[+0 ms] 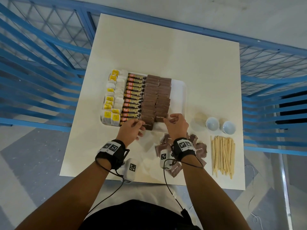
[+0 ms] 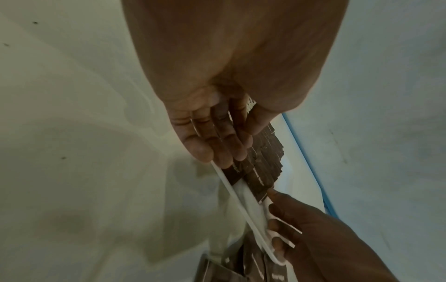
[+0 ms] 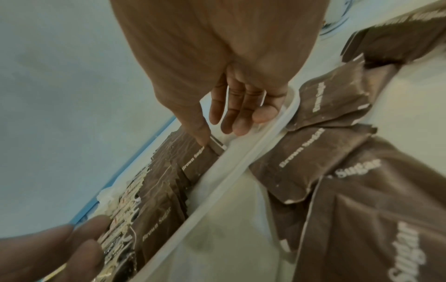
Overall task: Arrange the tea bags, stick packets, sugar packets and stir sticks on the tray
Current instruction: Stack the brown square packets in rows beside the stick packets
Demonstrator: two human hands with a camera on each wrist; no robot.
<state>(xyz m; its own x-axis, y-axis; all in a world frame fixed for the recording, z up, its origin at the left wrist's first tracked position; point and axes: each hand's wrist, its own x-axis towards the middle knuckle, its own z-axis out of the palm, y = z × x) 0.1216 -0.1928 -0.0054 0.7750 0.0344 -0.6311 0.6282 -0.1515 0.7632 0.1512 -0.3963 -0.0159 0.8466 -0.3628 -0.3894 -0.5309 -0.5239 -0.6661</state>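
The white tray (image 1: 180,90) holds tea bags (image 1: 113,103) at its left, then a column of stick packets (image 1: 133,95), then two columns of brown sugar packets (image 1: 157,95). My left hand (image 1: 141,128) touches the nearest packet of the left sugar column with straight fingers (image 2: 224,152). My right hand (image 1: 169,121) has its thumb tip (image 3: 202,139) on the nearest packet (image 3: 193,160) of the right column, its other fingers relaxed over the tray rim (image 3: 241,164). Loose sugar packets (image 1: 200,150) lie under my right wrist. The stir sticks (image 1: 223,155) lie in a pile at the right.
Two small white bowls (image 1: 212,124) (image 1: 229,127) stand right of the tray, behind the stir sticks. The right strip of the tray is bare. The white table (image 1: 166,47) is ringed by blue metal racks (image 1: 41,63).
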